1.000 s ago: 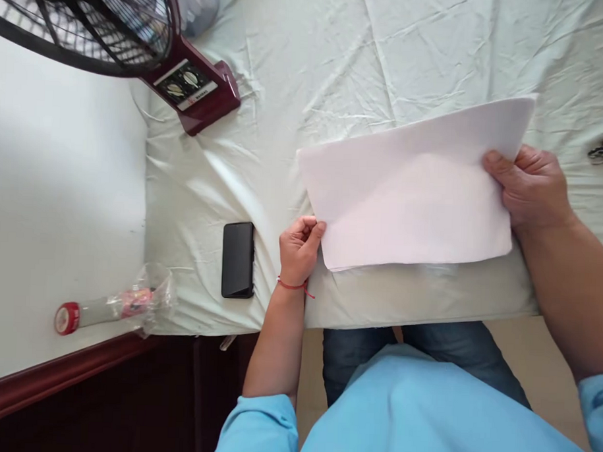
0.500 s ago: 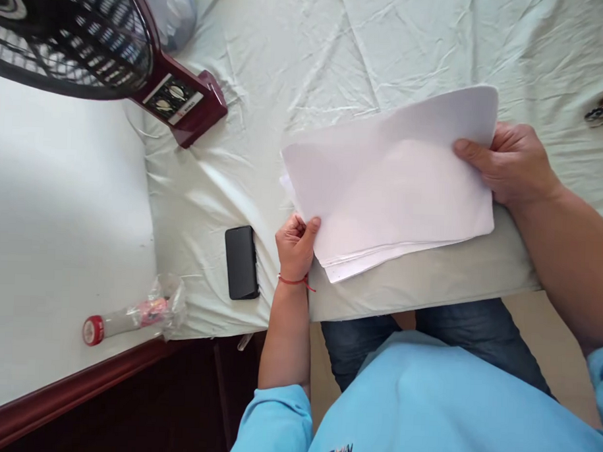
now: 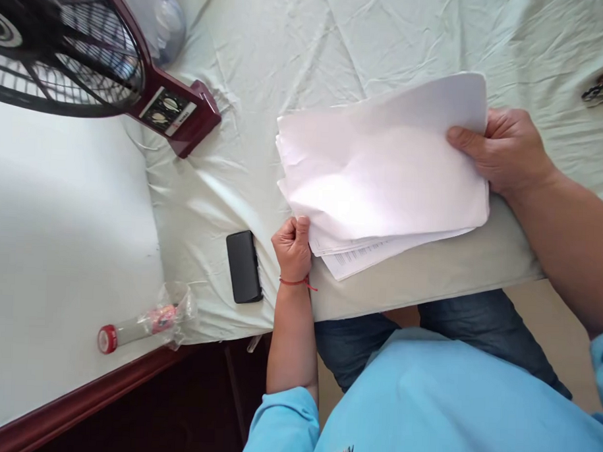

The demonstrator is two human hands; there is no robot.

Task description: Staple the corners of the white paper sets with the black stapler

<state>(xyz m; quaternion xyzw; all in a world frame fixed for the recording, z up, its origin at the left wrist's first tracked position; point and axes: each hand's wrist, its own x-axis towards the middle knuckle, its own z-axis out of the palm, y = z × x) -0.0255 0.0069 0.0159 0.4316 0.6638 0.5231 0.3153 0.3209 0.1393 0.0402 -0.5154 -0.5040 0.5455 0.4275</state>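
Observation:
A stack of white paper sheets (image 3: 382, 169) is held up over the cloth between my two hands. Its top sheet looks blank, while printed lines show on a lower sheet that sticks out at the near edge. My left hand (image 3: 293, 249), with a red string at the wrist, pinches the near left corner. On the right edge, my right hand (image 3: 512, 151) grips with its thumb on top and its fingers hidden underneath. The left edges of the sheets are uneven and fanned out.
A black phone (image 3: 244, 267) lies left of my left hand. A dark red fan (image 3: 194, 120) stands at the upper left, with a clear plastic bag (image 3: 163, 23) behind it. A red-capped tube (image 3: 134, 329) lies at the lower left. Pale cloth (image 3: 387, 31) covers the table.
The stack's left side has bent and its sheets have fanned apart, so printed text now shows at the near edge. Both hands keep their grip. The view has shifted slightly.

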